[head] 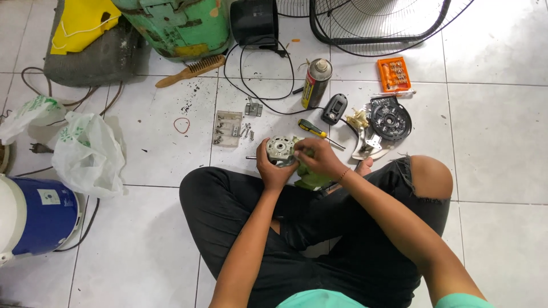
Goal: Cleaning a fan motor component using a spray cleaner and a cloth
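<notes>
Resting over the crossed legs, the motor (pixel 281 150) sits cradled in the left hand (pixel 273 169), whose fingers wrap under and around its grey metal body, shaft end poking out to the left. That grip seems meant to steady it while the right hand (pixel 321 158) works at its side, fingers curled against the housing and pressing a green cloth (pixel 313 178) that bunches just below the motor (whether the cloth is wiping or only padding, I cannot tell).

Just beyond the motor lies a yellow-handled screwdriver (pixel 315 130), close enough to grab without shifting. Left of it and above the motor, screws (pixel 228 129) are gathered on a small clear sheet, likely so none roll off over the tiles. Further up from the motor stand a spray can (pixel 317 82) and a black switch box (pixel 334 108), its cable looping away. To the motor's right rest a round black cover (pixel 390 118) and a metal bracket (pixel 370 145); an orange bit case (pixel 394 73) lies beyond them. A wooden brush (pixel 192 70) and a red rubber band (pixel 181 125) lie up and left of the motor, plastic bags (pixel 85 149) far left.
</notes>
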